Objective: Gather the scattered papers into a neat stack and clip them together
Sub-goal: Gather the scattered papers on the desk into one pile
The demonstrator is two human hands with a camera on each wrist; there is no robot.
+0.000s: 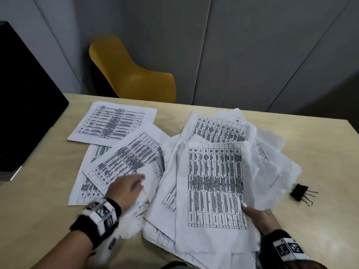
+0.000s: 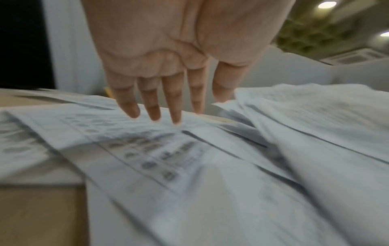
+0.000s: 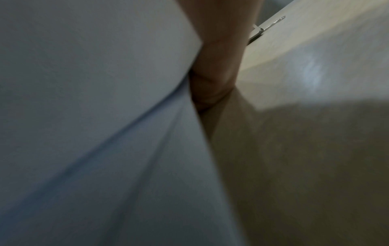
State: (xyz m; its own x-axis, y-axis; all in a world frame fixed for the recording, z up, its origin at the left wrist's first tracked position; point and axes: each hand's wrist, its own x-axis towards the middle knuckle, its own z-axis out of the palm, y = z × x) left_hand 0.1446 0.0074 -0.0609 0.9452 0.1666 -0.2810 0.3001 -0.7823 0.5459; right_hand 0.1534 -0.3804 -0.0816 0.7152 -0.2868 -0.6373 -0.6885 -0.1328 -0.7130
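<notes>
White papers [image 1: 213, 183] are spread loose over the near and middle desk [image 1: 44, 200]; gathering is judged barely begun. At the near right a bundle is pinched by the right hand [image 1: 258, 214], thumb on top, its long axis running away from the person. The left hand [image 1: 126, 189] is laid flat with straight fingers on skewed sheets, which need sliding rightward and squaring. The clip [image 1: 300, 192] lies unused at the right.

White papers [image 1: 213, 183] printed with black tables, black binder clip [image 1: 298, 191], pale wooden table [image 1: 44, 171], mustard-yellow chair [image 1: 132, 72].
</notes>
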